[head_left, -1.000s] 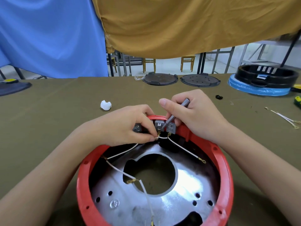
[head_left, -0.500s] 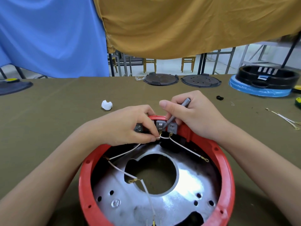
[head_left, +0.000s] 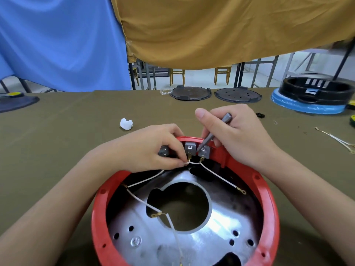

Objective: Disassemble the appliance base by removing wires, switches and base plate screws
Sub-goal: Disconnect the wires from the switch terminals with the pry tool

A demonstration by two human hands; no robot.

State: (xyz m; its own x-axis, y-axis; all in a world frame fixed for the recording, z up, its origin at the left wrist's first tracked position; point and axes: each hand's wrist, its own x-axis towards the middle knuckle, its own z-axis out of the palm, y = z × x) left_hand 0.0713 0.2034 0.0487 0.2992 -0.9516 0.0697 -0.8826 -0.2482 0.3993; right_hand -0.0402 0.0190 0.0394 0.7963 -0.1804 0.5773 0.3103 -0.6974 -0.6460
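Olive cloth-covered table (head_left: 57, 131). Crumpled white scrap (head_left: 126, 124) left of centre. Two dark round plates (head_left: 190, 93) (head_left: 237, 95) side by side at far edge. Black ring housing (head_left: 315, 91) on blue disc (head_left: 307, 107) far right. Loose white wires (head_left: 338, 140) at right. Blue (head_left: 57, 41) and mustard (head_left: 221, 29) drapes behind. Small black bit (head_left: 260, 115), possibly a clip.
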